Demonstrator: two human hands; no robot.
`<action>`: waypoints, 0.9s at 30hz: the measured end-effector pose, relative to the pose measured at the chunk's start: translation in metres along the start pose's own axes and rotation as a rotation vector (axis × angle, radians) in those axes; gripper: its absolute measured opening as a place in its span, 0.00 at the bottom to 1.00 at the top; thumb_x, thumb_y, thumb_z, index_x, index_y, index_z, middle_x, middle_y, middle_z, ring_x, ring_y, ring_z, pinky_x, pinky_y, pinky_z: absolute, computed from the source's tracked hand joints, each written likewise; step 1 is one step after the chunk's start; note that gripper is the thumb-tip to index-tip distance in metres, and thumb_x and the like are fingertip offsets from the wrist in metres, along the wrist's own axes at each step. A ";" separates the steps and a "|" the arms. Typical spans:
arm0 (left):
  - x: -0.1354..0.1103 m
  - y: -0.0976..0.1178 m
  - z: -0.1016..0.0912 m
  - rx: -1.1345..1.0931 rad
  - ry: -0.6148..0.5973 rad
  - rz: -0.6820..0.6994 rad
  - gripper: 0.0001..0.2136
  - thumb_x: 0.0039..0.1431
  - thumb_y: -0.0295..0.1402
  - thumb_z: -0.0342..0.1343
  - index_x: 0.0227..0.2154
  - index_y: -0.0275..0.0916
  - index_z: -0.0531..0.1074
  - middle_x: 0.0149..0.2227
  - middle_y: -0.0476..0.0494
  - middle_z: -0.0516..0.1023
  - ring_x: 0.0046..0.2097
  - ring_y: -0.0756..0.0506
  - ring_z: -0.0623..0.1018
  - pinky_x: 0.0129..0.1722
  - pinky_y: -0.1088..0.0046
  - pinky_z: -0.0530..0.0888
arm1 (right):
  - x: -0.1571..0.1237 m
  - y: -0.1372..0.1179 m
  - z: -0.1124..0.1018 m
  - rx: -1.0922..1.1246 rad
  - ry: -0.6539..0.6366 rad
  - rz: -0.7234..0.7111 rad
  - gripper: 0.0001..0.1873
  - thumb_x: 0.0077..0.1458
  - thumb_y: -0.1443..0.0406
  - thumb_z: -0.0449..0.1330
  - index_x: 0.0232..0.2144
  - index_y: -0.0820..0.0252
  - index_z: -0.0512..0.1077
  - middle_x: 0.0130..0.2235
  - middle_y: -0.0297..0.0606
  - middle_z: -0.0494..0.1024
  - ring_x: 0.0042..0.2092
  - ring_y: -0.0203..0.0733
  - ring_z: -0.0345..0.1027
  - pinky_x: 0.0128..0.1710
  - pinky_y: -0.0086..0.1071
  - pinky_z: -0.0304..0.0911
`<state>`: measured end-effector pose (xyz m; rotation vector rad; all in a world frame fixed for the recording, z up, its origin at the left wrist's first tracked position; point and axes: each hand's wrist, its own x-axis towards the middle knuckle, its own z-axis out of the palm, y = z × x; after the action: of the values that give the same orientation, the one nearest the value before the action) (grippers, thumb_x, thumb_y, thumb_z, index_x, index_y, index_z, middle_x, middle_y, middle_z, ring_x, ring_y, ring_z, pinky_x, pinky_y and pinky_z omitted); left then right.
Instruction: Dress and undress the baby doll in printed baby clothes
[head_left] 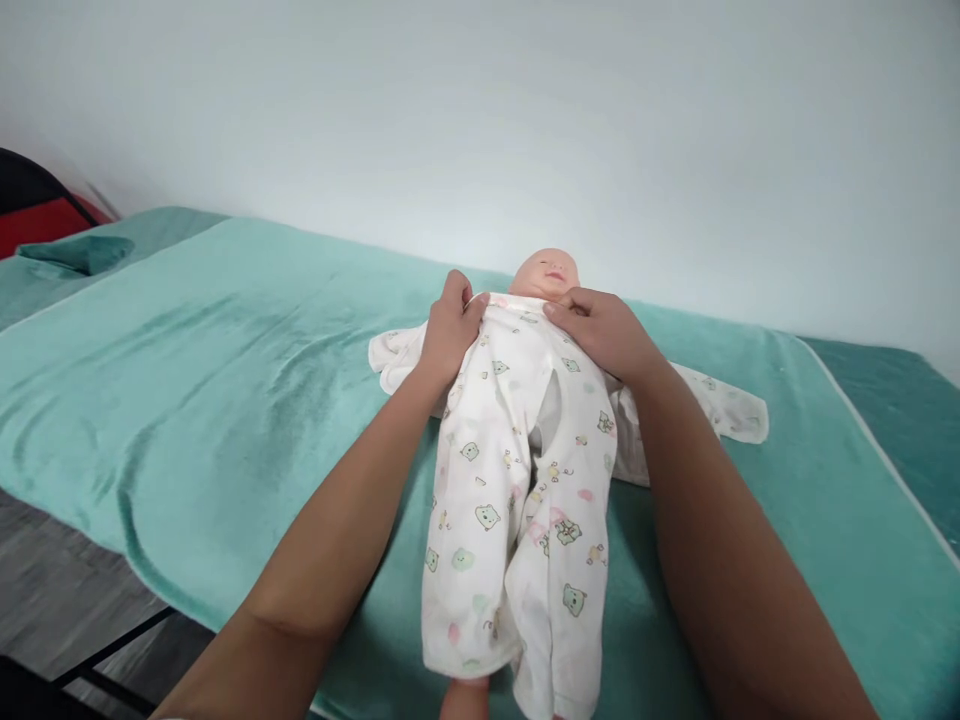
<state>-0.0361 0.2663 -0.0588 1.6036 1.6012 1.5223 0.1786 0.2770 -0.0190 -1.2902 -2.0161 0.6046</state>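
Note:
A baby doll (pixel 550 271) lies on its back, head away from me, with its lower legs at the bottom edge. White baby pants (pixel 525 400) printed with small bears cover its legs and trunk, their waistband up near the chin. My left hand (pixel 452 325) pinches the waistband at the left. At the right end of the waistband, my right hand (pixel 604 330) grips it with fingers curled by the doll's chin. A matching white top (pixel 739 412) is spread beneath, sleeves out to both sides; the pants and my arms hide much of it.
A turquoise plush blanket (pixel 225 400) with some folds covers the table. Behind it stands a white wall (pixel 480 120). At the far left are a red and black chair (pixel 37 210) and a bunched green cloth (pixel 79 255). Grey floor (pixel 52 560) shows at lower left.

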 end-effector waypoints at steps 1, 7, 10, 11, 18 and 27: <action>-0.001 -0.001 -0.003 0.005 -0.012 0.002 0.10 0.62 0.35 0.56 0.30 0.44 0.59 0.27 0.50 0.59 0.35 0.45 0.69 0.41 0.66 0.66 | -0.003 0.004 -0.005 0.043 -0.035 0.011 0.17 0.58 0.54 0.60 0.23 0.56 0.68 0.26 0.32 0.70 0.30 0.40 0.59 0.33 0.35 0.52; -0.008 -0.006 -0.004 0.033 0.054 -0.001 0.11 0.63 0.40 0.56 0.31 0.44 0.60 0.26 0.51 0.58 0.33 0.45 0.68 0.38 0.66 0.66 | -0.009 0.020 -0.027 0.219 -0.210 0.029 0.14 0.54 0.51 0.63 0.29 0.55 0.75 0.30 0.33 0.74 0.33 0.41 0.62 0.34 0.34 0.55; -0.008 -0.008 -0.002 0.054 0.040 0.020 0.10 0.64 0.43 0.54 0.33 0.45 0.61 0.25 0.51 0.60 0.32 0.44 0.68 0.38 0.66 0.66 | -0.010 0.018 -0.028 0.191 -0.249 0.015 0.14 0.52 0.52 0.64 0.28 0.56 0.73 0.29 0.32 0.71 0.33 0.39 0.61 0.34 0.33 0.54; -0.007 -0.009 -0.002 0.064 0.032 0.025 0.10 0.64 0.43 0.55 0.33 0.45 0.62 0.25 0.51 0.60 0.32 0.44 0.68 0.38 0.66 0.65 | -0.010 0.017 -0.026 0.170 -0.243 0.015 0.13 0.53 0.53 0.63 0.27 0.56 0.72 0.28 0.31 0.70 0.32 0.38 0.59 0.34 0.33 0.54; 0.001 -0.015 0.000 0.161 -0.122 0.077 0.08 0.60 0.41 0.57 0.31 0.45 0.66 0.26 0.50 0.68 0.32 0.44 0.69 0.36 0.68 0.62 | -0.008 0.014 0.005 0.022 0.099 -0.001 0.06 0.58 0.60 0.56 0.31 0.54 0.66 0.34 0.32 0.72 0.36 0.42 0.63 0.38 0.36 0.56; 0.003 -0.013 0.000 0.121 -0.211 0.174 0.09 0.64 0.41 0.52 0.33 0.43 0.71 0.42 0.43 0.79 0.48 0.41 0.73 0.52 0.63 0.66 | -0.004 0.029 0.017 0.016 0.272 -0.057 0.09 0.58 0.56 0.58 0.29 0.53 0.69 0.35 0.35 0.74 0.39 0.44 0.65 0.44 0.39 0.60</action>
<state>-0.0421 0.2721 -0.0694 1.9440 1.4952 1.3069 0.1847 0.2842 -0.0516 -1.2296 -1.8139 0.3938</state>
